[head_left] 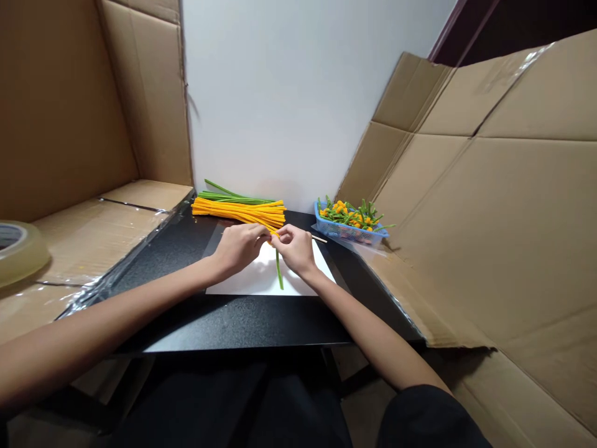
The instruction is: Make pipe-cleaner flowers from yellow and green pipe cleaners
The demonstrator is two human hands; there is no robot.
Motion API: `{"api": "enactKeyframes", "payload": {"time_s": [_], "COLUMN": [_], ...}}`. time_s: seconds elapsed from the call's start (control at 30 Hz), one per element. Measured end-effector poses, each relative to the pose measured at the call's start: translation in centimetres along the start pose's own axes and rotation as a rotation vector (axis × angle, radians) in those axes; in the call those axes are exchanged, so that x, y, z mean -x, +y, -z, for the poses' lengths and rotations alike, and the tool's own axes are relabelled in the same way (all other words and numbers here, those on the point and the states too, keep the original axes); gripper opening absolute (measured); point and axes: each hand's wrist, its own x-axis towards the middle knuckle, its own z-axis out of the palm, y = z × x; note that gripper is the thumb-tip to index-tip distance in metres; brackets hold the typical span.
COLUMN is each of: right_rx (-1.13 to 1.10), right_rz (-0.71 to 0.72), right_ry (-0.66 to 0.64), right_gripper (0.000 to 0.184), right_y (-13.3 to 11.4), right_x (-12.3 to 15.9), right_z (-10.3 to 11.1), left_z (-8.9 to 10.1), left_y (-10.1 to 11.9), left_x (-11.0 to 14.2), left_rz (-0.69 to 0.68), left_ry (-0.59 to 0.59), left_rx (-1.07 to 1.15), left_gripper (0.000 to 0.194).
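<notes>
My left hand [241,246] and my right hand [295,250] meet above a white sheet [242,283], fingertips pinched together. Between them is a small bit of orange pipe cleaner, mostly hidden by the fingers. A green pipe cleaner [279,271] hangs down from this spot like a stem, over the sheet. Just behind the hands lies a thick bundle of orange pipe cleaners [237,210], with green pipe cleaners [228,196] behind it. The tip of a thin pale stick [319,239] shows to the right of my right hand.
A blue basket [352,233] at the back right holds several orange-and-green pipe cleaner pieces. Cardboard panels [489,218] flank the black table [242,323] on both sides, with a white wall behind. At far left, a roll of clear tape [32,261] rests on cardboard.
</notes>
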Motion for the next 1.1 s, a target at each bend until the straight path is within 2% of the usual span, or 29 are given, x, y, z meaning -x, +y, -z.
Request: {"api": "enactKeyframes", "payload": {"time_s": [0.13,0.27,0.33,0.4,0.53,0.67,0.87,1.1], "right_rx": [0.14,0.107,0.065,-0.029,-0.374,-0.572,-0.497,-0.226], "right_rz": [0.07,0.02,-0.027,-0.104,-0.32,-0.434,-0.367,-0.177], "right_ry": [0.052,0.03,0.021,0.004,-0.048,-0.057,-0.04,0.011], "right_gripper": [0.008,0.007,0.005,0.005,0.013,0.022,0.033,0.02], "right_y": [-0.5,-0.4,0.0,0.4,0.7,0.5,0.5,1.0], "right_x": [0.2,0.0,-0.1,-0.3,-0.6,-0.7,-0.7,-0.6], "right_z": [-0.3,-0.3,-0.2,-0.2,-0.4,-0.5,-0.4,-0.4], "left_z": [0.4,0.3,0.2,0.0,0.0,-0.1,0.0,-0.1], "left_y": [-0.2,-0.5,-0.3,0.3,1.6,1.9,1.6,1.2], "left_x": [-0.4,-0.5,-0.3,0.1,0.5,0.4,-0.1,-0.4], "left_rz": [0.156,0.223,0.183,0.115,0.067,0.075,0.055,0.021], "left_ry": [-0.042,-0.118,-0.142,-0.155,-0.183,-0.203,-0.311,-0.291], "left_rx": [0.295,0.443,0.391,0.243,-0.087,-0.189,-0.203,-0.146], "left_gripper": [0.011,0.013,0.015,0.016,0.037,0.027,0.015,0.02]}}
